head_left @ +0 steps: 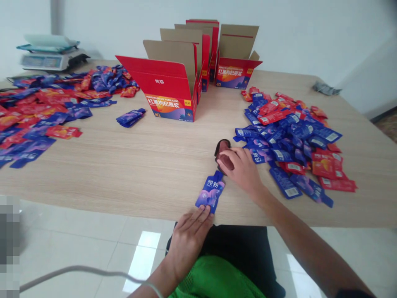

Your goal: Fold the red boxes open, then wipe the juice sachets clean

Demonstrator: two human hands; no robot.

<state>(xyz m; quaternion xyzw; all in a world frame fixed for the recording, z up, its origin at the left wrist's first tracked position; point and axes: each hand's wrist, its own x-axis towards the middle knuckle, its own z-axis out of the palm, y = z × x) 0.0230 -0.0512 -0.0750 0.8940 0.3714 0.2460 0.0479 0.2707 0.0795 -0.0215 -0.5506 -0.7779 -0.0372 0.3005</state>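
Note:
A blue-purple sachet [211, 191] with white characters lies flat near the table's front edge. My left hand [189, 236] rests at the edge with its fingers stretched out, fingertips touching the sachet's lower end. My right hand [243, 167] lies just above the sachet, fingers curled over a small dark red object [221, 148] on the table. To the right of that hand spreads a pile of blue and red sachets [294, 138].
Several open red cardboard boxes [173, 97] stand at the table's middle and back. A second large heap of sachets [46, 111] covers the left side, with a small stack [130, 117] beside it. A scale [51, 60] sits at the far left corner. A grey cloth [325, 88] lies far right.

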